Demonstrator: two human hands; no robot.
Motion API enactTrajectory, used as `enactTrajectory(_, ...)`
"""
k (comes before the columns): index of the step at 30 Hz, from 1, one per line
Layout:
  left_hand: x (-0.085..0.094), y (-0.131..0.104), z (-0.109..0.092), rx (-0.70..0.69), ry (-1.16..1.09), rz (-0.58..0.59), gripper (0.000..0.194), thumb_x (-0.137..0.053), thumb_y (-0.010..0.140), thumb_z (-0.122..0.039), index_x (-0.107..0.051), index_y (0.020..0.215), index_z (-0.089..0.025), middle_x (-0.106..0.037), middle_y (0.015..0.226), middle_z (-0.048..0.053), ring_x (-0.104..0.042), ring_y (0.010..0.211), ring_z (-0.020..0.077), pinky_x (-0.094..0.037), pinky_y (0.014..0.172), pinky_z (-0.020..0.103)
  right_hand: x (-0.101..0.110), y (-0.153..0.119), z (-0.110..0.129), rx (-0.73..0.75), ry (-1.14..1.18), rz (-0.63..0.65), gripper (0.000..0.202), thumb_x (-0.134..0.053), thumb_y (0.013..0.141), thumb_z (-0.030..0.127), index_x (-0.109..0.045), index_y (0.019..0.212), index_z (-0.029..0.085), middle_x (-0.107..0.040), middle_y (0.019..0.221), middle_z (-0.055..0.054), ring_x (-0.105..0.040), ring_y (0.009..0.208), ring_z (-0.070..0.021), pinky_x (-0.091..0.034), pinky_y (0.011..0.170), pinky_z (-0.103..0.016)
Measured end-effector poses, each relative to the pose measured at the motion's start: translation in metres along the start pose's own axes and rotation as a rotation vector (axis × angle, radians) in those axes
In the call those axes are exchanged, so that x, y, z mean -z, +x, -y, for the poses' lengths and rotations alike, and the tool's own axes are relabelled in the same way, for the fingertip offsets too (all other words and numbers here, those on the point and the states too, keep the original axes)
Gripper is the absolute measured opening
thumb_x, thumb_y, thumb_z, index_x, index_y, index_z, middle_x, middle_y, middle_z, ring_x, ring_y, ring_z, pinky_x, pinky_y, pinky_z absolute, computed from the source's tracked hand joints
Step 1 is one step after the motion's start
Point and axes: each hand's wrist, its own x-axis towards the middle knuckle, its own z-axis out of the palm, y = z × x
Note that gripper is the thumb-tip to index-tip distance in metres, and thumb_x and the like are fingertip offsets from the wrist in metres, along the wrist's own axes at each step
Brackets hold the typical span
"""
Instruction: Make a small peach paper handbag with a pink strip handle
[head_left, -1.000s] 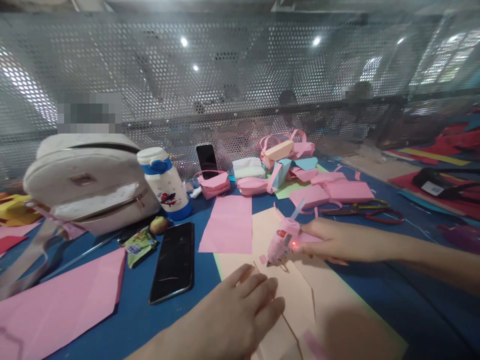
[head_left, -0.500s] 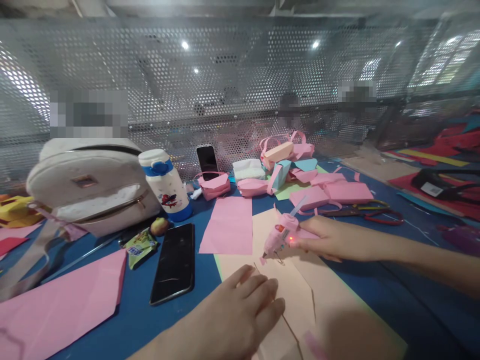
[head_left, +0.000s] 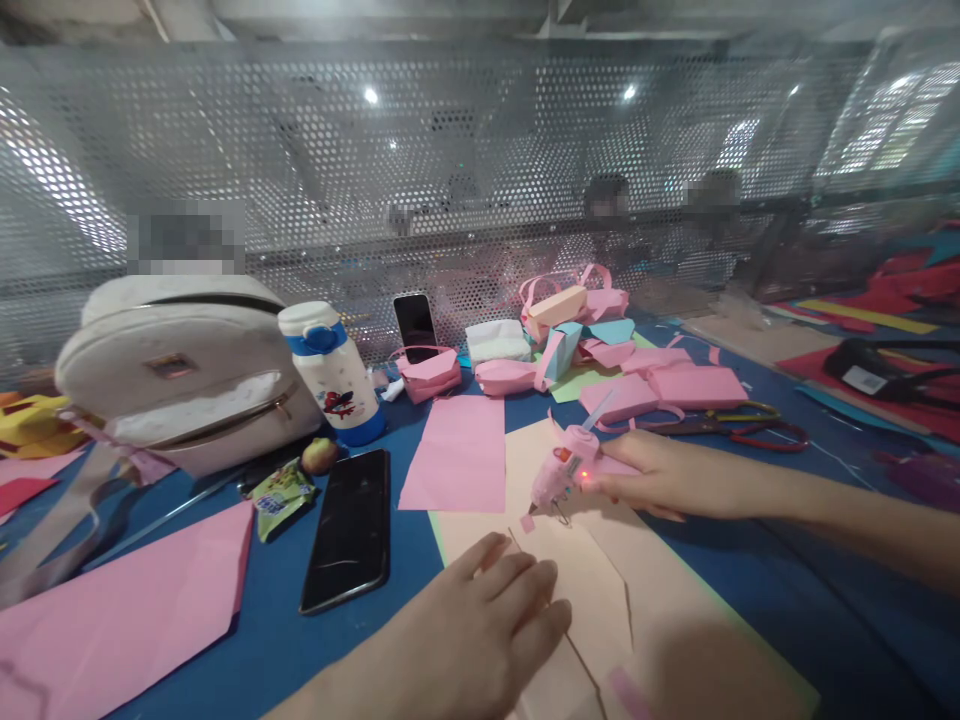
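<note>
My right hand (head_left: 637, 468) grips a small pink hot glue gun (head_left: 561, 468) by its handle. A clear glue stick pokes out of its back, and a red light glows on its side. The gun's nozzle points down at a tiny pink paper piece (head_left: 528, 523) on the cream paper. My left hand (head_left: 487, 625) lies on the folded cream paper (head_left: 592, 580), its fingers slightly bent and apart, pressing down. Under that is a larger cream sheet (head_left: 694, 630) with a green edge. A small pink strip (head_left: 628, 692) rests near the bottom.
A pink sheet (head_left: 457, 455), a black phone (head_left: 346, 530), a snack packet (head_left: 283, 500) and a bottle (head_left: 334, 375) are left of the work. Folded pink boxes (head_left: 697, 385) and scissors (head_left: 750, 428) sit beyond my right hand. A white backpack (head_left: 187, 370) stands far left.
The glue gun has shifted very slightly to the right, and the tiny pink piece at its nozzle shows more clearly. My left hand stays in place.
</note>
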Motion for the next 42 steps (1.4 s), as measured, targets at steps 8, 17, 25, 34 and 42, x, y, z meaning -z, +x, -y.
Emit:
enactTrajectory(8, -0.002, 0.0, -0.002, 0.014, 0.027, 0.003, 0.044, -0.04, 0.101, -0.025, -0.039, 0.143, -0.01, -0.049, 0.146, 0.019, -0.05, 0.13, 0.0338, -0.041, 0.108, 0.056, 0.0, -0.003, 0.003, 0.006, -0.008, 0.035, 0.047, -0.043, 0.095, 0.06, -0.057, 0.09, 0.015, -0.047, 0.051, 0.004, -0.047, 0.047, -0.0131, -0.031, 0.043, -0.021)
enactTrajectory(17, -0.007, -0.001, -0.001, 0.012, 0.044, -0.063, 0.044, -0.045, 0.101, -0.029, -0.042, 0.141, -0.011, -0.052, 0.143, 0.018, -0.052, 0.128, 0.0311, -0.041, 0.109, 0.054, 0.0, -0.004, -0.004, 0.013, 0.03, 0.033, 0.047, -0.043, 0.097, 0.058, -0.058, 0.086, 0.015, -0.048, 0.046, 0.005, -0.044, 0.042, -0.0103, -0.032, 0.043, -0.021)
enactTrajectory(25, -0.013, -0.002, 0.0, 0.001, 0.085, -0.099, 0.043, -0.042, 0.102, -0.03, -0.043, 0.14, -0.011, -0.054, 0.141, 0.017, -0.052, 0.128, 0.0296, -0.04, 0.109, 0.051, -0.006, -0.003, -0.005, 0.005, 0.032, 0.016, 0.051, -0.044, 0.095, 0.062, -0.057, 0.078, 0.016, -0.047, 0.043, 0.005, -0.045, 0.041, -0.0098, -0.03, 0.04, -0.019)
enactTrajectory(34, -0.017, -0.001, 0.003, -0.016, 0.123, -0.122, 0.044, -0.046, 0.1, -0.031, -0.043, 0.139, -0.012, -0.056, 0.139, 0.017, -0.053, 0.126, 0.0295, -0.042, 0.106, 0.048, -0.007, -0.006, -0.004, 0.004, 0.048, 0.028, 0.044, -0.047, 0.097, 0.054, -0.061, 0.084, 0.013, -0.045, 0.045, 0.006, -0.043, 0.041, -0.009, -0.028, 0.039, -0.018)
enactTrajectory(42, -0.019, -0.001, 0.003, -0.026, 0.12, -0.141, 0.043, -0.047, 0.099, -0.031, -0.046, 0.137, -0.011, -0.056, 0.139, 0.017, -0.054, 0.123, 0.0303, -0.04, 0.107, 0.049, -0.009, -0.004, 0.003, 0.051, 0.121, 0.022, 0.04, -0.05, 0.097, 0.05, -0.062, 0.085, 0.014, -0.045, 0.047, 0.006, -0.044, 0.044, -0.0092, -0.029, 0.04, -0.017)
